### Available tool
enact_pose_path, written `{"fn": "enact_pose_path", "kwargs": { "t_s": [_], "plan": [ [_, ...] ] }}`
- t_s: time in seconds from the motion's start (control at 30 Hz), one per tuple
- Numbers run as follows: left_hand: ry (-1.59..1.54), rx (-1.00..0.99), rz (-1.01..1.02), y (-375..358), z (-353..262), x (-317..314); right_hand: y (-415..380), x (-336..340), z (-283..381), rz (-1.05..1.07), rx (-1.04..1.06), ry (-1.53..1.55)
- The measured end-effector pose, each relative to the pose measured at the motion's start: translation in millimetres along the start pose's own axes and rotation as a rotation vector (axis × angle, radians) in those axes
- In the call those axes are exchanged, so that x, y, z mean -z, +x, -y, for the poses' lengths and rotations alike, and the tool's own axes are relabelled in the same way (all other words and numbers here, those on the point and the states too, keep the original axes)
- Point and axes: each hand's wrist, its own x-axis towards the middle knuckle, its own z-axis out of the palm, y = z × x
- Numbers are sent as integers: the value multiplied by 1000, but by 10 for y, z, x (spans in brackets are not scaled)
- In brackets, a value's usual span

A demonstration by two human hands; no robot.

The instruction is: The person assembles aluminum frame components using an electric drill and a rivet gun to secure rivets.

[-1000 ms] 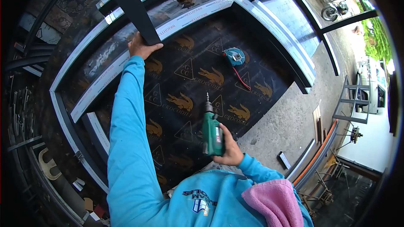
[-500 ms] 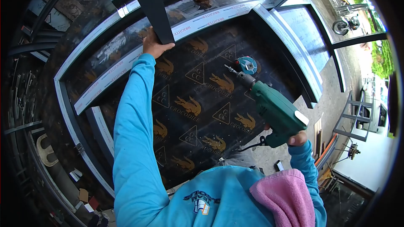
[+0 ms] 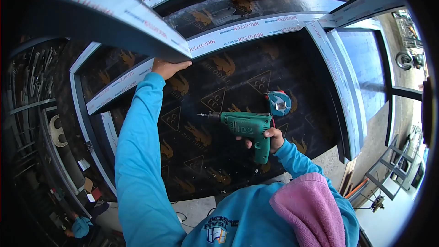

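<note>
Several aluminium frame lengths [image 3: 256,29] wrapped in white printed film lie across the far side of a dark plywood sheet [image 3: 215,155] stamped with gold crocodile marks, and a further run of the same profile [image 3: 338,77] edges the sheet on the right. A blue tape measure [image 3: 279,103] lies on the sheet just right of the drill, near the right hand. To the left, past the frame's corner, metal rods and offcuts crowd the floor, and a person in blue crouches at the near left edge [image 3: 81,226]. The middle of the sheet is open between the two arms; the near edge of the sheet ends just in front of the person's chest.

The left hand [image 3: 167,68] reaches far forward and grips the end of a dark aluminium bar [image 3: 114,27] that slants up and left, close to the camera. The right hand [image 3: 270,139] is closed round the grip of a green DCA electric drill [image 3: 242,126], held level above the sheet with its bit pointing left. A pink cloth [image 3: 311,210] lies over the right shoulder.
</note>
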Motion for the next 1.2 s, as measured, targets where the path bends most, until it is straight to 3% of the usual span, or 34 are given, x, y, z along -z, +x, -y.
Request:
{"fn": "enact_pose_path", "kwargs": {
  "t_s": [0.17, 0.23, 0.33, 0.4, 0.6, 0.83, 1.0, 1.13, 1.2],
  "plan": [
    [139, -20, 77, 27, 21, 0, 67, 220, 322, 41, -101, -61],
    [77, 123, 135, 5, 9, -3, 68, 317, 457, 89, -190, -198],
    [70, 143, 139, -2, -30, 0, 47, 304, 461, 49, -205, -126],
    [98, 112, 134, 12, -26, -7, 44, 276, 432, 43, -204, -73],
    [99, 53, 58, -7, -75, -72, 18, 306, 398, -50, -104, -352],
    [34, 117, 84, -1, -47, -79, 43, 128, 521, -138, -119, -194],
    [31, 104, 112, 16, 21, -74, -31, -227, 1317, -111, -7, -292],
    [74, 37, 89, 0, 44, -80, 145, -517, 2194, -50, 233, -397],
    [128, 49, 95, 20, 50, -73, 358, -583, 2533, 14, 305, -635]
  ]
}}
